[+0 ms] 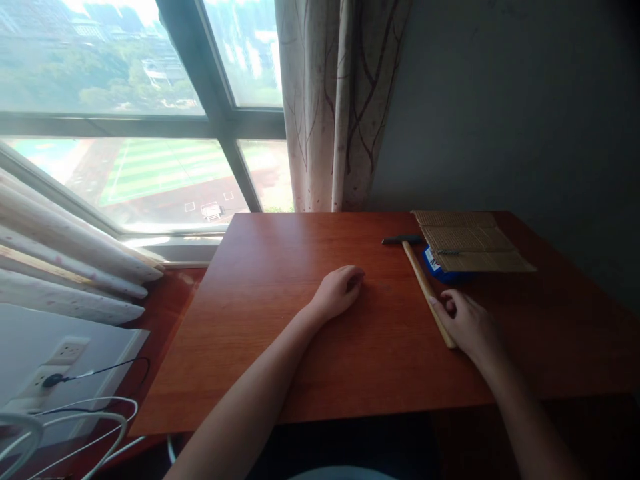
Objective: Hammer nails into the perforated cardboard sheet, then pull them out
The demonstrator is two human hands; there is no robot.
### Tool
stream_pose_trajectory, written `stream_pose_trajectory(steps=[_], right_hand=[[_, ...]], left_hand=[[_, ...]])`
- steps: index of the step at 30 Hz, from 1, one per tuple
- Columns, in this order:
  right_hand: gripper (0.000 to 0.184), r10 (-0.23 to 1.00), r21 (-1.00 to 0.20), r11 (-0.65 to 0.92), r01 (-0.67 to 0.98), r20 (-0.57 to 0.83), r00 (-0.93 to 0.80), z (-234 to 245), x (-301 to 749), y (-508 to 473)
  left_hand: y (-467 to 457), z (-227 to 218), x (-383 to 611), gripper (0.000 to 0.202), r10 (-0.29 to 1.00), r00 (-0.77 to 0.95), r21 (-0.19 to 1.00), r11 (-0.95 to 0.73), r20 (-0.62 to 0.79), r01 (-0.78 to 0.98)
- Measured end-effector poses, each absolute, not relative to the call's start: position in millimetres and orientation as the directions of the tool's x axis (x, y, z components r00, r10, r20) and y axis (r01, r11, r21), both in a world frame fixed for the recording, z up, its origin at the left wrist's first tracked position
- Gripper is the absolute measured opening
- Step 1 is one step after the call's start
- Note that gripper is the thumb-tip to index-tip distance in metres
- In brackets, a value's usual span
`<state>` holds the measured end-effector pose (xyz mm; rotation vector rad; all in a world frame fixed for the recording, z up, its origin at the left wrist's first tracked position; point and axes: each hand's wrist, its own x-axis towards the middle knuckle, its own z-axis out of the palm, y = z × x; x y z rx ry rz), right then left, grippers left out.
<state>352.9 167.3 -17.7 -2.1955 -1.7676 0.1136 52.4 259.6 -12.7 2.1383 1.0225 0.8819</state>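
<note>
A hammer [423, 280] with a long wooden handle and a dark head lies on the reddish wooden table [300, 347], head toward the wall. My right hand [467, 323] rests beside the handle's near end, fingers curled against it but not wrapped round it. My left hand [340, 290] lies on the bare tabletop near the middle, fingers curled under loosely, holding nothing that I can see. A piece of corrugated cardboard [470, 241] lies at the back right, covering most of a small blue box [434, 263] just right of the hammer.
A patterned curtain [335, 107] hangs behind the table's far edge beside a large window [125, 100]. At the lower left sit a wall socket [65, 353] with a black plug and white cables [90, 433]. A grey wall stands at the right.
</note>
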Motion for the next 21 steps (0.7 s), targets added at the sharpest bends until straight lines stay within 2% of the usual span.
stream_pose_trajectory(steps=[7,11,14,18,21], right_hand=[[0.047,0.974,-0.223,-0.186,0.957,0.084,0.209,-16.2,346.9,172.8],[0.039,0.974,-0.231,-0.2,0.952,0.059,0.219,-17.5,343.1,178.5],[0.033,0.958,-0.406,-0.243,0.881,0.042,0.284,-19.1,338.2,181.9],[0.035,0.937,-0.774,-0.223,0.592,-0.002,0.35,-22.0,323.2,180.1],[0.037,0.947,-0.862,-0.175,0.476,-0.015,0.321,-23.5,303.6,175.5]], left_hand=[[259.1,-11.3,52.8,0.027,0.809,0.505,0.727,-0.538,0.302,0.427],[259.8,-12.5,52.7,0.028,0.803,0.514,0.718,-0.545,0.301,0.433],[259.5,-12.7,52.7,0.029,0.802,0.517,0.716,-0.546,0.299,0.435],[258.0,-12.0,53.5,0.031,0.819,0.501,0.733,-0.519,0.279,0.44],[256.7,-11.8,55.0,0.03,0.84,0.481,0.769,-0.474,0.249,0.429]])
